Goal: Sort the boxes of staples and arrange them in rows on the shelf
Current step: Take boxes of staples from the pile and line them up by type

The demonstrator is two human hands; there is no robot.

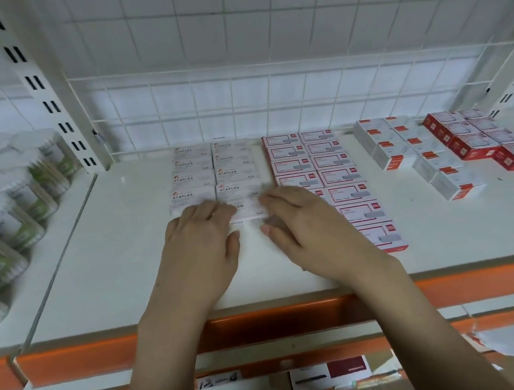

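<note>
Head view, staple box between both hands' fingertips

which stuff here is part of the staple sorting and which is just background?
Job:
white STAPLES boxes, two columns
box under both hands
left hand, right hand
red-bordered white boxes
white boxes with red ends
red boxes
shelf

Background:
cotton swab tubs
wire grid backing
price labels

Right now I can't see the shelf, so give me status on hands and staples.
Left hand and right hand flat, fingers on the front white staples box. White rows two wide. Red-bordered boxes close beside right hand.
</note>
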